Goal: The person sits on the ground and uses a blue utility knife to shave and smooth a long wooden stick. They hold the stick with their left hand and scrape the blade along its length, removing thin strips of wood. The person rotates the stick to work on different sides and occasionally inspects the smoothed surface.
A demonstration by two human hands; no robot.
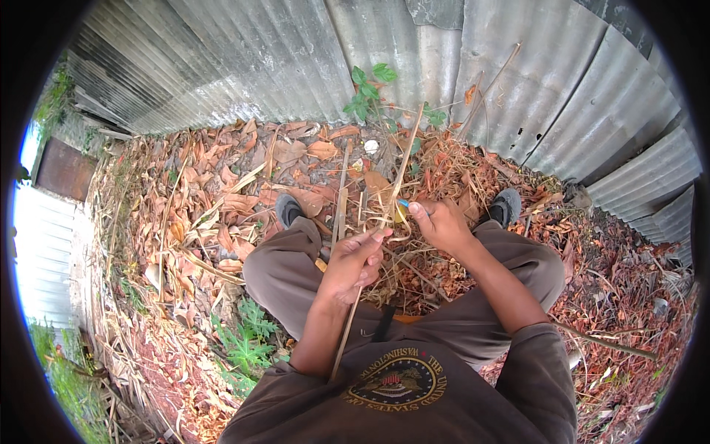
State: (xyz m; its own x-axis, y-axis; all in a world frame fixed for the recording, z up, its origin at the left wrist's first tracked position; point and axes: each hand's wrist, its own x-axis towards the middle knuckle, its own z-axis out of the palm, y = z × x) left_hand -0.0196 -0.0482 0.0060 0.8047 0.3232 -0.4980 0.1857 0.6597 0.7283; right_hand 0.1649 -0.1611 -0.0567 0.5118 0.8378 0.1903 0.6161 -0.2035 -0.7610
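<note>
A long thin strip of tan wood or bamboo slants up from beside my body toward the metal fence. My left hand is closed around its lower part, thumb and forefinger pinching it. In my right hand is a small blue-ended tool, mostly hidden by the fingers; its blade, if any, does not show clearly. The tool's blue end is beside the strip, just above my left fingertips. Thin curled shavings hang between the two hands.
Other split strips stand or lie between my feet. Dry brown leaves and straw cover the ground. A corrugated metal fence curves across the far side. Green plants grow at the fence and near my left knee. A stick lies at right.
</note>
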